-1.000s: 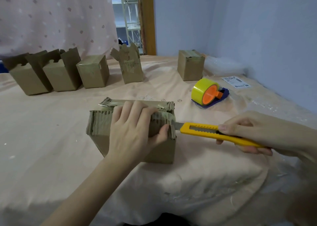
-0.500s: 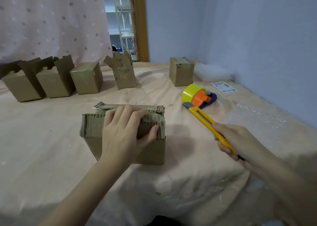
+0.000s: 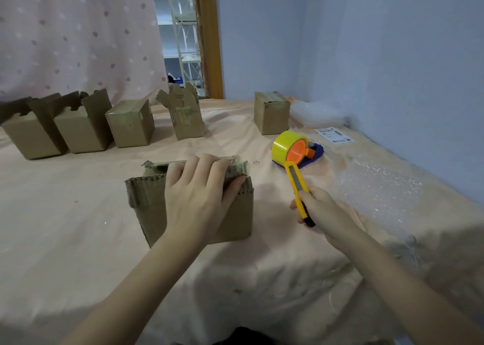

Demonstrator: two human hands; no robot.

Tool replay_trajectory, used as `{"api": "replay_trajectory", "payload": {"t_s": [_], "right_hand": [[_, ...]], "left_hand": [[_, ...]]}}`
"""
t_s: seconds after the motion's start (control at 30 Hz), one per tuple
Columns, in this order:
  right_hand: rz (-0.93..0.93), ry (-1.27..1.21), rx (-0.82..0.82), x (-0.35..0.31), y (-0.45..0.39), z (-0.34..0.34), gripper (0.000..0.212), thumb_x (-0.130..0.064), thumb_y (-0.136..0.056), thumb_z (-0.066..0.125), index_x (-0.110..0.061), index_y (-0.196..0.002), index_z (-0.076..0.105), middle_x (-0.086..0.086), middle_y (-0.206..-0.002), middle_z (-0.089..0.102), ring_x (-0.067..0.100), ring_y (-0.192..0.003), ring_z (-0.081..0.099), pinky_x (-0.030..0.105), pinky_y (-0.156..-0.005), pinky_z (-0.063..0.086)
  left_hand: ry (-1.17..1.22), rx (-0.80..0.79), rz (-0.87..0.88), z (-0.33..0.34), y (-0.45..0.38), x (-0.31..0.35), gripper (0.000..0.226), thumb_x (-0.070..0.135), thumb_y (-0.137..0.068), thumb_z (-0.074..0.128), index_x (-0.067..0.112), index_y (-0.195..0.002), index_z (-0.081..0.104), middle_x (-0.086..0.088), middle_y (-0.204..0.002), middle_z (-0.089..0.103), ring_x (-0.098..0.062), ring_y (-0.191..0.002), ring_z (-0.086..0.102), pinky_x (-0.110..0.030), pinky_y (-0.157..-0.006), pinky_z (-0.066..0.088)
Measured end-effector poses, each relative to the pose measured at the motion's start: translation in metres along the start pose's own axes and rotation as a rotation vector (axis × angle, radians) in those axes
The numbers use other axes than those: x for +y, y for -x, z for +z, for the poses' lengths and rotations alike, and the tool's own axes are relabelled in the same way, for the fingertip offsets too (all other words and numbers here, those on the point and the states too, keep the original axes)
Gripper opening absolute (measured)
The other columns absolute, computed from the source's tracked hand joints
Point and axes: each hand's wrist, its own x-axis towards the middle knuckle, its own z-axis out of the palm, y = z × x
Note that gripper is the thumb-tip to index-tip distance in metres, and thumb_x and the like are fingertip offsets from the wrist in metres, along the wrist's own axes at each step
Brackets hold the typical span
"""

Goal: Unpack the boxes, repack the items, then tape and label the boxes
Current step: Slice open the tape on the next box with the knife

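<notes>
A person's left hand [image 3: 195, 198] rests over the top of a small cardboard box [image 3: 193, 214] standing near the front of a table [image 3: 65, 227] draped in peach cloth; its fingers curl over the folded, ragged flaps and the thumb presses the right edge. To the box's right, apart from it, the right hand [image 3: 323, 212] grips a yellow utility knife [image 3: 297, 187], fingers clenched around the handle, its tip pointing away toward a yellow tape dispenser [image 3: 294, 149]; a printed label [image 3: 334, 136] lies beyond; five more boxes [image 3: 129, 126] stand along the back; bubble wrap [image 3: 379, 185] covers the table's right side.
</notes>
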Motion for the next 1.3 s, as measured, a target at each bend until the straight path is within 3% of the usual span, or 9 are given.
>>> {"api": "replay_trajectory", "payload": {"t_s": [0.2,0.47,0.57,0.63,0.73,0.9,1.03,1.13,1.3], "right_hand": [[-0.167,0.54,0.124,0.017,-0.018,0.012,0.018,-0.032,-0.092,0.046,-0.015,-0.096,0.045,0.012,-0.084,0.062,0.034,-0.075,0.062,0.049,-0.068,0.053],[-0.383,1.054,0.29,0.007,-0.018,0.031,0.022,-0.024,-0.099,0.039,-0.008,-0.105,0.052,0.009,-0.103,0.054,0.031,-0.101,0.051,0.037,-0.066,0.027],[-0.498,1.115,0.36,0.019,-0.027,0.034,0.011,-0.014,-0.083,0.062,-0.005,-0.078,0.06,0.014,-0.081,0.055,0.036,-0.078,0.055,0.039,-0.057,0.038],[-0.532,1.118,0.403,0.024,-0.032,0.032,0.012,-0.008,-0.072,0.065,-0.004,-0.063,0.057,0.016,-0.069,0.053,0.036,-0.063,0.054,0.037,-0.049,0.04],[-0.613,0.856,0.436,0.013,-0.03,0.034,0.021,-0.019,-0.086,0.055,-0.001,-0.092,0.064,0.018,-0.094,0.059,0.038,-0.089,0.054,0.042,-0.071,0.042],[-0.883,0.128,0.017,-0.064,0.021,0.044,0.027,-0.03,-0.093,0.045,-0.019,-0.106,0.065,-0.002,-0.106,0.065,0.004,-0.098,0.057,0.014,-0.081,0.043],[-0.894,0.204,-0.15,-0.094,0.039,0.049,0.023,-0.04,-0.087,0.063,-0.025,-0.103,0.069,-0.012,-0.095,0.069,0.0,-0.091,0.062,0.023,-0.082,0.049],[-1.117,0.459,0.004,-0.091,0.034,0.05,0.012,-0.026,-0.08,0.068,-0.022,-0.09,0.073,-0.012,-0.086,0.07,0.007,-0.083,0.062,0.039,-0.073,0.052],[-1.517,0.626,0.124,-0.076,0.037,0.046,0.01,-0.009,-0.084,0.067,-0.012,-0.09,0.073,0.0,-0.084,0.068,0.021,-0.076,0.061,0.034,-0.064,0.043]], "left_hand": [[-0.001,-0.068,-0.017,-0.008,-0.003,0.001,0.03,0.04,-0.091,0.059,0.01,-0.087,0.065,-0.003,-0.075,0.063,-0.025,-0.069,0.055,-0.034,-0.069,0.032],[0.106,-0.367,0.023,-0.033,-0.011,-0.035,0.048,0.057,-0.083,0.046,0.016,-0.087,0.07,0.002,-0.071,0.07,-0.023,-0.063,0.062,-0.033,-0.071,0.034],[0.136,-0.464,0.032,-0.043,-0.01,-0.054,0.048,0.059,-0.082,0.041,0.021,-0.083,0.07,0.006,-0.072,0.069,-0.023,-0.063,0.061,-0.034,-0.069,0.042],[0.16,-0.473,0.018,-0.05,-0.009,-0.065,0.044,0.058,-0.081,0.043,0.024,-0.082,0.07,0.008,-0.071,0.068,-0.022,-0.064,0.061,-0.034,-0.07,0.045],[0.143,-0.46,0.04,-0.056,-0.01,-0.076,0.041,0.057,-0.081,0.044,0.025,-0.082,0.07,0.009,-0.071,0.068,-0.021,-0.064,0.061,-0.034,-0.07,0.044],[0.169,-0.44,0.063,-0.058,-0.012,-0.078,0.038,0.052,-0.08,0.045,0.023,-0.079,0.069,0.008,-0.067,0.067,-0.021,-0.058,0.06,-0.032,-0.066,0.045],[0.174,-0.452,0.1,-0.061,-0.011,-0.081,0.037,0.049,-0.083,0.044,0.022,-0.085,0.069,0.007,-0.07,0.064,-0.022,-0.062,0.059,-0.031,-0.06,0.044],[0.159,-0.428,0.159,-0.068,-0.007,-0.081,0.035,0.043,-0.088,0.044,0.021,-0.092,0.071,0.006,-0.074,0.064,-0.022,-0.064,0.059,-0.03,-0.054,0.042],[-0.004,-0.211,0.338,-0.078,0.011,-0.076,0.018,0.015,-0.093,0.057,0.011,-0.098,0.074,-0.004,-0.08,0.067,-0.024,-0.065,0.059,-0.033,-0.05,0.041]]}}
